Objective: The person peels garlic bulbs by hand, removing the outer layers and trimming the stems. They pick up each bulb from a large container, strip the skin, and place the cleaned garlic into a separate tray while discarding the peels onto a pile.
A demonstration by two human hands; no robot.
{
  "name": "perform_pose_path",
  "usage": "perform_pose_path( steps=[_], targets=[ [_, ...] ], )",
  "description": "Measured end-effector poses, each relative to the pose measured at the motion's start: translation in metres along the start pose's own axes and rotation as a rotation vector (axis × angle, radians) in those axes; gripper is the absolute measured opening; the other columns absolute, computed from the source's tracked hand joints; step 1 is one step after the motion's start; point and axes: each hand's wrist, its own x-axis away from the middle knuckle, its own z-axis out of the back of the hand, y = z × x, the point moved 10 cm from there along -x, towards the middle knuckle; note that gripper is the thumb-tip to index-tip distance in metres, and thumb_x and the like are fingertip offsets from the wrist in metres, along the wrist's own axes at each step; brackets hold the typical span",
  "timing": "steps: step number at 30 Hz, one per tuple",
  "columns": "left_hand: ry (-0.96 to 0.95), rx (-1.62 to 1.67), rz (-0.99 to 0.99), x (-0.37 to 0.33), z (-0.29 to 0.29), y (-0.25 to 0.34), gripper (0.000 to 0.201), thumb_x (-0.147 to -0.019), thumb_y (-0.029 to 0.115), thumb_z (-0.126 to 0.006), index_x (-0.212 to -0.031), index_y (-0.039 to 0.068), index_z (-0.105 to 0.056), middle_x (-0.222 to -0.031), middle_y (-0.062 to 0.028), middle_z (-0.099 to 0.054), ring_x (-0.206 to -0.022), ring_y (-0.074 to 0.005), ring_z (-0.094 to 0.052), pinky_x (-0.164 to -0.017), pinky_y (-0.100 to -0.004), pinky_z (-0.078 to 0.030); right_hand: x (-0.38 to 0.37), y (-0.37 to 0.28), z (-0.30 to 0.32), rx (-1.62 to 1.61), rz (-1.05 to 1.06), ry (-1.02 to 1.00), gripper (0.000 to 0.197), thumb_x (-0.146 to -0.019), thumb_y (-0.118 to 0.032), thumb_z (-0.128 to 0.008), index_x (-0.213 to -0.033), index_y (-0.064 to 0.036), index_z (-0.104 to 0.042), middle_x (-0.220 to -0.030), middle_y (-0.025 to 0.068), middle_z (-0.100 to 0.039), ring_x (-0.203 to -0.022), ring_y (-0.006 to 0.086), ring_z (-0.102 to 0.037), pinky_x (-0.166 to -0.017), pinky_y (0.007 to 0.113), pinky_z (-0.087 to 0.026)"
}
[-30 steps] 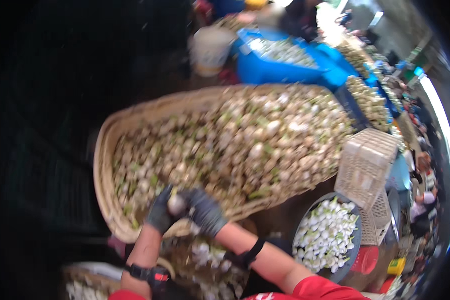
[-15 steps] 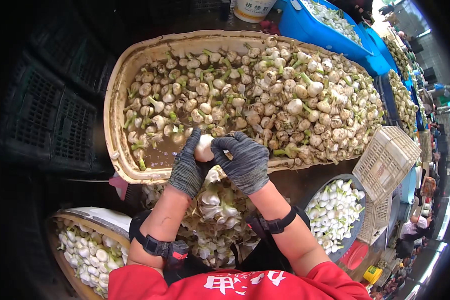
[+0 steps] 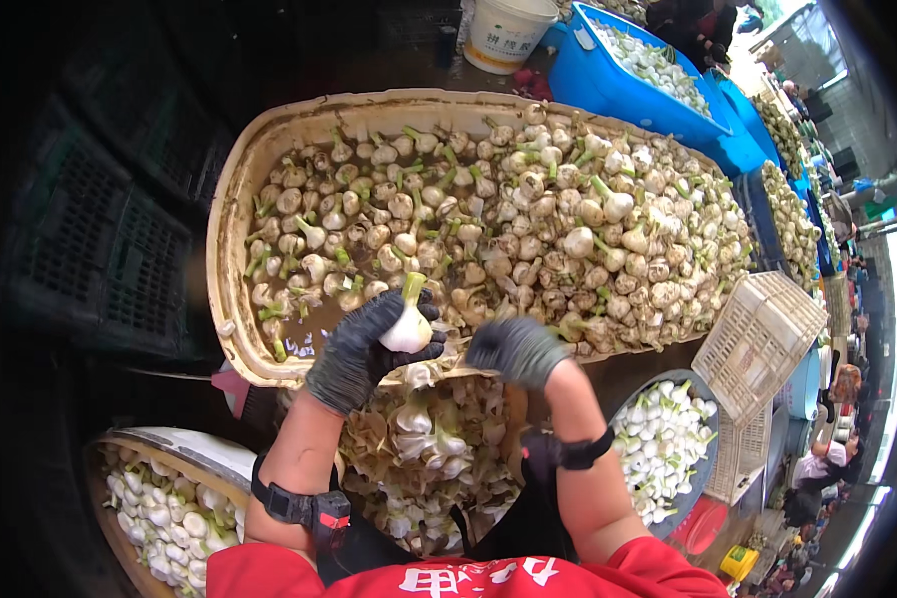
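A garlic bulb (image 3: pixel 407 329), pale and smooth with a green stem stub pointing up, sits in the fingers of my left hand (image 3: pixel 347 351), which wears a dark grey glove. My right hand (image 3: pixel 520 351), gloved alike, is apart from that bulb at the tub's near rim; motion smears its fingers, so I cannot see whether they hold anything. Beyond both hands lies a long cream tub (image 3: pixel 231 214) with murky water at its left end. Unpeeled, soil-stained garlic bulbs (image 3: pixel 608 249) pile high in its right half. Below my hands is a heap of garlic skins (image 3: pixel 424 468).
Peeled garlic fills a grey basin (image 3: pixel 706 439) at right and a container (image 3: pixel 149 437) at lower left. Cream plastic crates (image 3: pixel 757 339) lean beside the tub. Black crates (image 3: pixel 80 249) stack at left. A white bucket (image 3: pixel 503 40) and blue tub (image 3: pixel 608 85) stand behind.
My hands have parted: the left keeps the garlic bulb, now with its stem up, while the right has moved right and toward me. The view has shifted slightly, so the tub appears lower.
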Motion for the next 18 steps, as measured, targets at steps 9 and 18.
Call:
perform_pose_path(
  steps=[9,18],
  targets=[
    [0.024,-0.894,-0.409,0.003,0.003,0.017,0.026,-0.09,0.021,-0.051,-0.1,-0.002,-0.059,-0.088,-0.0105,-0.063,-0.079,-0.0156,-0.061,-0.071,-0.0284,-0.05,0.002,-0.022,0.034,-0.885,-0.079,0.448,0.031,-0.079,-0.028,-0.068,-0.088,0.0011,-0.064,-0.07,0.0067,-0.062,-0.064,0.0094,-0.056,-0.06,0.025,-0.046],
    [0.112,-0.61,-0.125,-0.009,0.017,0.0,0.017,-0.087,0.014,-0.058,-0.092,-0.001,-0.064,-0.081,-0.0031,-0.063,-0.074,-0.0099,-0.055,-0.069,-0.0245,-0.046,-0.008,-0.036,0.03,-0.663,-0.056,0.24,0.031,-0.076,-0.027,-0.072,-0.085,0.0013,-0.063,-0.069,0.0064,-0.062,-0.061,0.0108,-0.053,-0.059,0.028,-0.045]
  ],
)
